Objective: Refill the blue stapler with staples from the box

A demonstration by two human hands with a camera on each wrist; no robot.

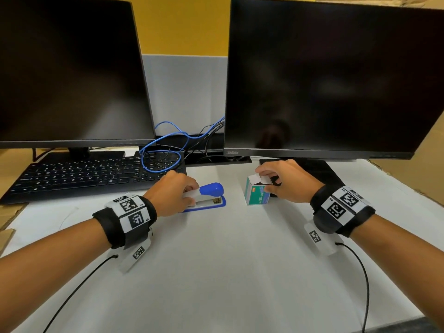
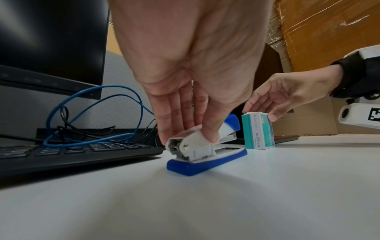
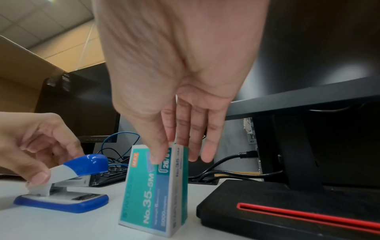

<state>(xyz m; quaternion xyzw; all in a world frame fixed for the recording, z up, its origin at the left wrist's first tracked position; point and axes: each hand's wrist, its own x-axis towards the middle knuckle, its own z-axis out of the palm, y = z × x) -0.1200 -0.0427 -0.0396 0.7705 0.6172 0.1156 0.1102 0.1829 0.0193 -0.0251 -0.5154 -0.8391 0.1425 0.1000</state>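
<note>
**Blue stapler** (image 1: 204, 197). Lies on the white desk (image 1: 228, 260), just right of the black keyboard (image 1: 91, 176) and left of the box. Blue plastic base and nose cap, white top cover, metal magazine between. The left hand (image 1: 175, 191) pinches the white rear of the cover, thumb on the near side and fingers on the far side; the nose end stands raised off the base. Judged rigid and moderately heavy for its size, with smooth plastic that could slip. The hinge looks sprung, so the cover may snap back if released. Best held at the rear cover as it is now, with the base kept flat on the desk.

**Box of staples** (image 1: 257, 193). Teal and white card, marked "No.35-5M", standing on end on the desk to the right of the stapler and well apart from it, just beside the black monitor foot (image 3: 277, 209). The top flap is lifted. The right hand (image 1: 286, 181) grips the upper end, thumb on the near face and fingers on the far side and at the flap. Judged thin card that dents easily, dense inside and prone to tipping. Contents not visible; staple strips would be brittle and should be taken by their long sides.
</note>
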